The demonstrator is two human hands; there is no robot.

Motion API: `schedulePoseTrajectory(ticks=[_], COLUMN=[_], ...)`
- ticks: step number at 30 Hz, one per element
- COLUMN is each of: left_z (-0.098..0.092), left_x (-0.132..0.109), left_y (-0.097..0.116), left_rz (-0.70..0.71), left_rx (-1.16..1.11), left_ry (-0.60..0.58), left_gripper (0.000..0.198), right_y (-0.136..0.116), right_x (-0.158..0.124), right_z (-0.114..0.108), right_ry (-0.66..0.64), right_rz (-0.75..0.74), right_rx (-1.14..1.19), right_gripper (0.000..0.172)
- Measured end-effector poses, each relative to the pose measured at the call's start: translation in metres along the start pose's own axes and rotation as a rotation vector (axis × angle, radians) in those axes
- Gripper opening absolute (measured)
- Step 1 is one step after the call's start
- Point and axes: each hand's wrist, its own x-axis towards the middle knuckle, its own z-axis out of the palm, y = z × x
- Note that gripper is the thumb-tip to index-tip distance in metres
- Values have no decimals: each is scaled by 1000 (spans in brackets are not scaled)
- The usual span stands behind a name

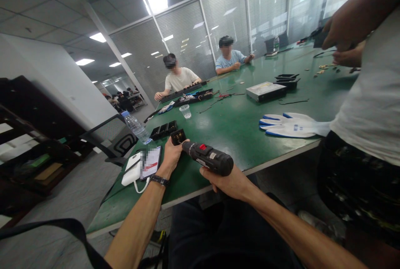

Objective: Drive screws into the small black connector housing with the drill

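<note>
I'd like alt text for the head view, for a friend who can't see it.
A person's right hand holds a black drill aimed at a small black part in the left hand, at a green table. A phone, bottle and clear cup are nearby; two people are across the table, another stands at right.

The room is lit evenly by white ceiling lamps, which are overexposed and are mirrored in the glass wall. A soft glare lies on the green surface. Below its edge it is rather dark, and the shelf at left is also dim. The wide lens stretches the borders. The drill looks fairly clear, while the far background is soft. Some patches are pixelated.
</note>
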Motion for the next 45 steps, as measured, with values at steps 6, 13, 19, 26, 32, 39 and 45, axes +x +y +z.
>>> schedulePoseTrajectory(ticks=[6,13,19,26,32,39,45], left_z=[-3,-3,-3,-1,-3,-3,-4], left_x=[6,7,8,6,9,11,13], left_y=[-8,-9,-10,-8,-11,-14,-16], left_rz=[-36,-42,50,47,13,18,27], left_rx=[-39,-88,4,-7,-89,-94,-96], left_ry=[-26,-52,-21,-21,-87,-104,-106], left_gripper=[53,50,47,45,47,52,53], right_y=[-1,4,1,-3,-4,-4,-7], right_x=[1,1,0,1,0,1,1], right_z=[0,0,0,-3,-4,-4,-6], right_ry=[-8,1,-9,-26,-41,-24,-19], right_rz=[17,15,29,-16,-34,-57,-66], right_rx=[81,12,-31,-28,-54,-83,-75], right_gripper=[21,26,27,24,24,29,22])
